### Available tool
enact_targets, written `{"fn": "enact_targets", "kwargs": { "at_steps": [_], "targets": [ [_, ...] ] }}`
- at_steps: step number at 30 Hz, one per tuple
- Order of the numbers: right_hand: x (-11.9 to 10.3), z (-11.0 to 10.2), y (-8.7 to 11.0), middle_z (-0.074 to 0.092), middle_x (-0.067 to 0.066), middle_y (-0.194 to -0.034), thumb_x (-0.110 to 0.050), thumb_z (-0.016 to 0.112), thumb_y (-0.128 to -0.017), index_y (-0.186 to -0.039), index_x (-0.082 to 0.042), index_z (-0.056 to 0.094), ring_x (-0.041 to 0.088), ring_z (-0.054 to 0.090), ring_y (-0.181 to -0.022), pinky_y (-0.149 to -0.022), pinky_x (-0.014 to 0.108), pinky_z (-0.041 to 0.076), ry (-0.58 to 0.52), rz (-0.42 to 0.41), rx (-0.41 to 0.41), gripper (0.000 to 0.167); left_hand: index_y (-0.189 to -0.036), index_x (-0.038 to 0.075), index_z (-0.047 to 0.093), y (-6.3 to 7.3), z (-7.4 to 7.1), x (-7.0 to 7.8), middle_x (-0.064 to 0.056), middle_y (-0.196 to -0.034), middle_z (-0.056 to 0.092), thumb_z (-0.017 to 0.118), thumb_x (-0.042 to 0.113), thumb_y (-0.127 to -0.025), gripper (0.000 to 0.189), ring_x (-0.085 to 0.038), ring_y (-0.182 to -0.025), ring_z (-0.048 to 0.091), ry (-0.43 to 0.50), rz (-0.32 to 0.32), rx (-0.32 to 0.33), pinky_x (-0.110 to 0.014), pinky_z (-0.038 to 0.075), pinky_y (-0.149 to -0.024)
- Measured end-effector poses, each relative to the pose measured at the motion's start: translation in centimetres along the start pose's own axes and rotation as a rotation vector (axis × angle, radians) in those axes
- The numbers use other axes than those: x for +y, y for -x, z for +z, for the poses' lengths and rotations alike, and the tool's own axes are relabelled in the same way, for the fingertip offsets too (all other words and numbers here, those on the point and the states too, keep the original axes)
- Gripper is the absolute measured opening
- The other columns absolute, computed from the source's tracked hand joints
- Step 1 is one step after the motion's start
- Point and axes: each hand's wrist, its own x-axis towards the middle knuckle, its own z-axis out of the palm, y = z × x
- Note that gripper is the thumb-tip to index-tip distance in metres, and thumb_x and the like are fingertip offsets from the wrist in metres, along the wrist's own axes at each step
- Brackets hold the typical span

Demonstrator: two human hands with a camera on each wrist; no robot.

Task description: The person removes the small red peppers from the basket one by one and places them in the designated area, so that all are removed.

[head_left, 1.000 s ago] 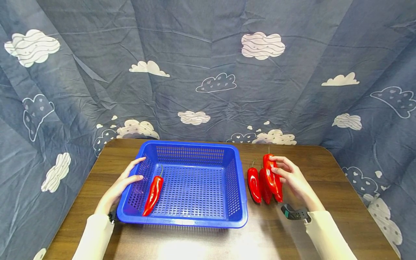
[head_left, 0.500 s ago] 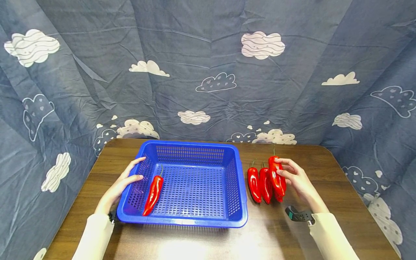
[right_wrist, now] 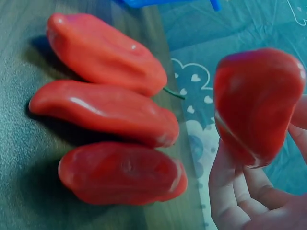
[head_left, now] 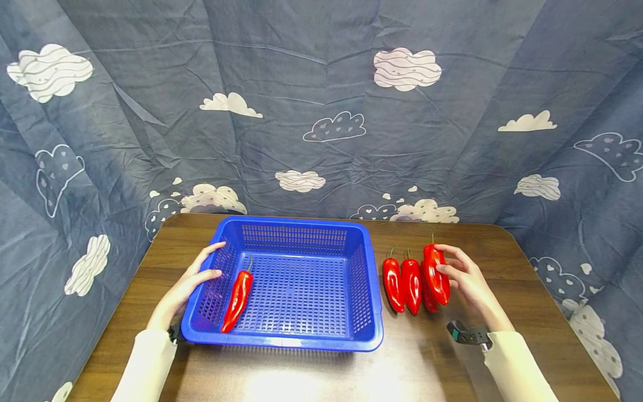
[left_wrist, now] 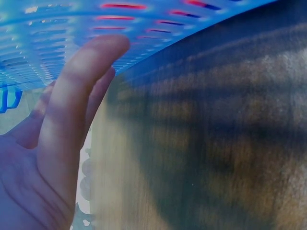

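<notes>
In the head view my left hand (head_left: 181,290) grips the left rim of a blue plastic basket (head_left: 329,343), thumb and a finger reaching over it; the left wrist view shows other fingers (left_wrist: 62,110) against the outer wall. Inside the basket, at its left, lies one red pepper (head_left: 238,301) with a thin green stem. On the right, my right hand (head_left: 467,279) holds another red pepper (head_left: 434,273) between thumb and fingers. It is lifted over the table in the right wrist view, broad end up. Beside it lie three red peppers (head_left: 393,285) in a row.
A brown wooden table (head_left: 482,245) carries everything. Close behind its far edge hangs a dark blue cloth (head_left: 321,184) with cloud prints. Between the peppers and the basket's right wall is only a narrow strip of wood.
My right hand has moved to the right with the held pepper, uncovering more of the peppers lying beneath it. My left hand and the basket have stayed where they were.
</notes>
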Motion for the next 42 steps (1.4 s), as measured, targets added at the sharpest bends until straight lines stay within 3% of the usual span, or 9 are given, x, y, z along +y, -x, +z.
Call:
{"fn": "enact_targets", "kwargs": {
  "at_steps": [2,5,12,16,32,42],
  "targets": [
    [1.9,-1.3,-0.4,0.064,0.002,-0.104,-0.01,0.06,-0.093,-0.136,-0.02,0.051,0.013,0.065,-0.088,-0.067,0.032,0.055,-0.01,-0.003,-0.01,0.045,-0.15,0.023,0.02,0.0,0.0,0.0,-0.025,-0.145,0.021,0.045,0.008,-0.097,0.061,-0.041,-0.113,0.045,-0.003,-0.002,0.002,-0.05,0.048,-0.082],
    [2.4,-1.7,-0.4,0.063,0.004,-0.105,-0.013,0.06,-0.093,-0.137,-0.02,0.05,0.014,0.065,-0.089,-0.068,0.033,0.055,-0.041,-0.007,-0.02,0.046,-0.15,0.024,0.02,0.0,0.0,0.0,-0.025,-0.145,0.021,0.045,0.008,-0.097,0.061,-0.041,-0.113,0.045,-0.004,-0.006,0.007,-0.05,0.048,-0.082],
    [-2.4,0.9,1.5,0.062,0.0,-0.101,-0.001,0.055,-0.093,-0.127,-0.02,0.056,0.011,0.063,-0.084,-0.065,0.028,0.054,-0.057,0.032,0.053,0.039,-0.151,0.024,0.02,0.1,-0.1,0.0,-0.025,-0.145,0.021,0.045,0.008,-0.097,0.062,-0.04,-0.113,0.045,0.001,-0.002,0.001,-0.05,0.048,-0.082],
    [-3.2,1.0,1.9,0.061,-0.003,-0.102,0.003,0.053,-0.094,-0.126,-0.021,0.057,0.009,0.062,-0.085,-0.065,0.026,0.053,-0.031,0.063,0.09,0.04,-0.151,0.024,0.02,0.0,0.0,-0.1,-0.025,-0.144,0.021,0.045,0.008,-0.097,0.062,-0.04,-0.113,0.045,0.0,0.0,0.001,-0.049,0.048,-0.082],
    [-2.0,-0.5,2.6,0.056,-0.007,-0.106,-0.004,0.055,-0.094,-0.127,-0.02,0.055,0.006,0.06,-0.085,-0.064,0.026,0.052,0.044,0.08,0.137,0.037,-0.15,0.023,0.021,0.0,0.1,0.1,-0.027,-0.142,0.023,0.046,0.007,-0.097,0.061,-0.038,-0.11,0.048,-0.009,0.015,0.004,-0.048,0.049,-0.081],
    [-0.7,-1.0,2.5,0.053,-0.007,-0.107,-0.004,0.056,-0.094,-0.129,-0.017,0.054,0.003,0.058,-0.086,-0.065,0.026,0.052,0.164,0.114,0.164,0.038,-0.151,0.022,0.02,0.0,0.1,0.1,-0.028,-0.142,0.024,0.045,0.006,-0.097,0.061,-0.037,-0.109,0.049,-0.002,0.027,-0.002,-0.048,0.049,-0.081]
  ]
}}
